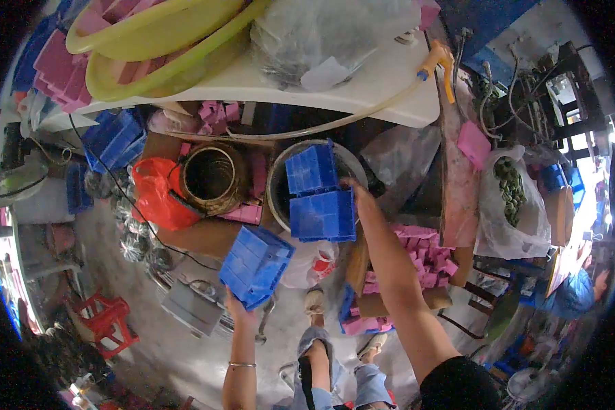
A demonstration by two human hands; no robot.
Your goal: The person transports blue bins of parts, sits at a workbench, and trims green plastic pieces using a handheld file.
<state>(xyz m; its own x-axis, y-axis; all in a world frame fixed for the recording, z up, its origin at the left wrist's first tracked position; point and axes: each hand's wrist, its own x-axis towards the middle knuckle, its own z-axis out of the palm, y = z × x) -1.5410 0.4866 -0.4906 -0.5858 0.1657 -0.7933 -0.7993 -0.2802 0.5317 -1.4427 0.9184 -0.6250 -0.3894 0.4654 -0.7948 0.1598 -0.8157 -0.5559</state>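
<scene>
A blue plastic bin (256,265) is held up by my left hand (240,313), with the fingers wrapped around its lower end and mostly hidden behind it. My right hand (354,192) grips the right edge of a second blue bin (322,216); its fingertips are partly out of sight. A third blue bin (310,169) lies against the far side of that one, and I cannot tell whether my right hand also touches it. Both of these bins are over a round grey bucket (278,213).
A white table (383,102) holding yellow-green basins (178,76) and a clear plastic bag (321,41) stands ahead. Pink blocks fill a box (420,258) at right. A metal pot (215,179), red bag (162,198) and red stool (106,321) are at left.
</scene>
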